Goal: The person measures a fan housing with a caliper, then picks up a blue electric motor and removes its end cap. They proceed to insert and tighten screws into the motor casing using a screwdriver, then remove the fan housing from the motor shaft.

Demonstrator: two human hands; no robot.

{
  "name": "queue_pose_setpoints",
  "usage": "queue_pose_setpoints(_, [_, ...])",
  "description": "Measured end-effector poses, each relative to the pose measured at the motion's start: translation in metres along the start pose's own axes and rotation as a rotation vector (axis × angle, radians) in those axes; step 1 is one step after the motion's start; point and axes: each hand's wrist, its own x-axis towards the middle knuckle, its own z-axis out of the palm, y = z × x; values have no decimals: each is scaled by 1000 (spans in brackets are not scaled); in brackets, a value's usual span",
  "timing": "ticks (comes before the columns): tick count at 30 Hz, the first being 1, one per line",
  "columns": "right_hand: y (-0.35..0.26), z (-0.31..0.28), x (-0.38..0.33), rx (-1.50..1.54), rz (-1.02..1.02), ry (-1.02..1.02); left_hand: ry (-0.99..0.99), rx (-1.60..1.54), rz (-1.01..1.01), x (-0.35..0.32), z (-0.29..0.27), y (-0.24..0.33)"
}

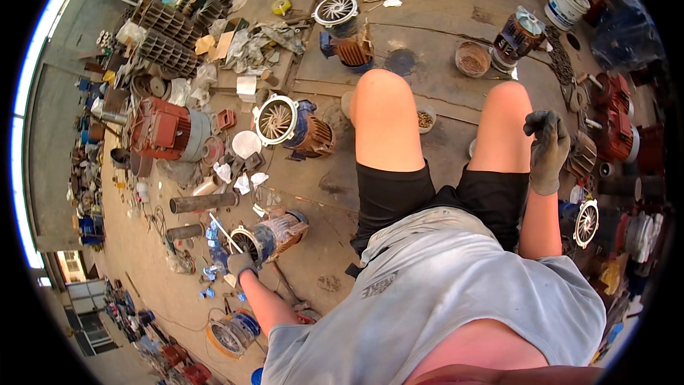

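My left hand (243, 264), in a grey glove, is closed at the lower end of a thin white stick (225, 233). It is beside the open round end of a blue and rust-brown electric motor (278, 236) lying on the floor at my left. The small size of the hand here hides its exact finger positions. My right hand (547, 153), in a dark grey glove, is raised beside my right knee. Its fingers curl inward, and I see nothing in them.
More motors lie around: one with a white finned ring (276, 120), another ahead (349, 46), and a large red one (167, 130). Bowls of small parts (472, 59) (425, 120) stand near my knees. A white bucket (566, 3) is at the far right; metal pipes (204, 202) lie left.
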Motion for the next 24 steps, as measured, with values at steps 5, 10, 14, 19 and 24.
queue_pose_setpoints(5, [-33,-26,-23,-25,-15,16,-121,-141,67,2,-11,-4])
queue_pose_setpoints(10, [-76,9,-4,-80,-120,-212,-276,-1117,138,-12,-58,31])
queue_pose_setpoints(14, [-112,113,24,-330,-218,-626,-445,-1336,421,-132,-183,202])
queue_pose_setpoints(19, [-83,244,42,-712,-601,-834,-659,-1455,660,-201,-220,403])
queue_pose_setpoints(24, [-11,319,124,-789,-532,-885,-890,-1874,514,-220,-226,563])
